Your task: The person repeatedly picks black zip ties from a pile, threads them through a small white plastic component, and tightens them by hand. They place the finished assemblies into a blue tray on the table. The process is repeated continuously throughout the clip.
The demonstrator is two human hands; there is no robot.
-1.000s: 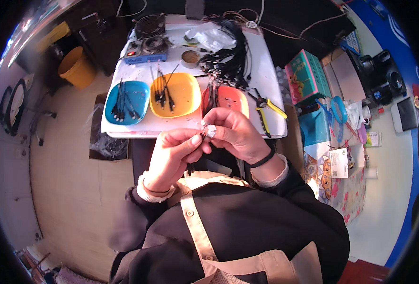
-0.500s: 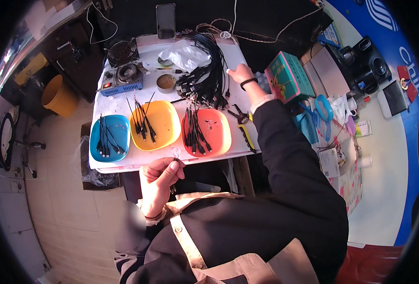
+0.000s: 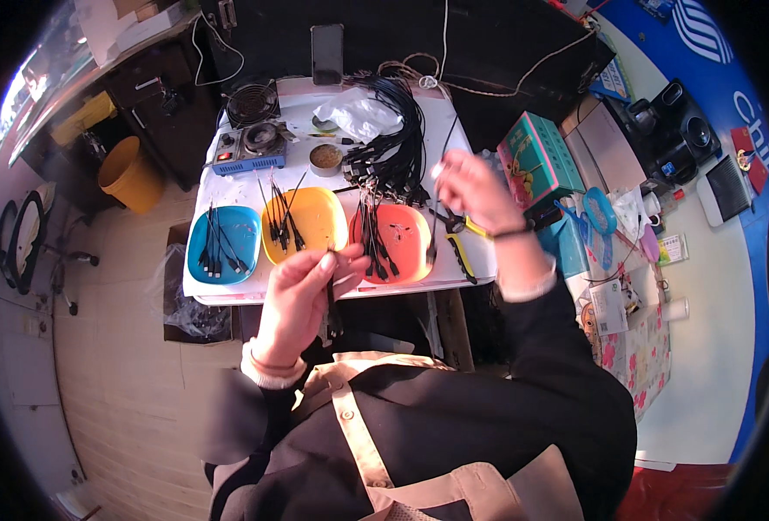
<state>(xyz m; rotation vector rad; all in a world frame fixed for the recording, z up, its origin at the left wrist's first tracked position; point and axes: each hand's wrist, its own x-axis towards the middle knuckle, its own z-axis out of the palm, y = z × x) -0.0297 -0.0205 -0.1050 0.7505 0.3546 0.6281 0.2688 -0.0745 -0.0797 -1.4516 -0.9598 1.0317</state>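
My left hand [image 3: 293, 300] is closed in front of the table edge, pinching a black cable [image 3: 332, 314] that hangs below the fingers. Its upper end is hard to make out. My right hand [image 3: 482, 195] is closed at the table's right side, with a thin black cable [image 3: 434, 208] running up and down past its fingertips. Three bowls stand near: a blue bowl [image 3: 251, 217], a yellow bowl [image 3: 325, 198] and a coral bowl [image 3: 417, 265]. Each holds several short black cables with plugs. Behind lies a large heap of black cables [image 3: 408, 113].
Pliers with yellow-black handles [image 3: 461, 258] lie by the coral bowl. A blue soldering station [image 3: 253, 162], a small round tin [image 3: 325, 158] and crumpled white plastic [image 3: 358, 115] sit farther back. At right stands a green-and-pink box [image 3: 562, 152]; a phone [image 3: 327, 54] leans behind.
My right hand has come back from the heap toward me, bringing a black cable. The left hand has risen slightly and its fingers have shifted. The whole view has moved a little.
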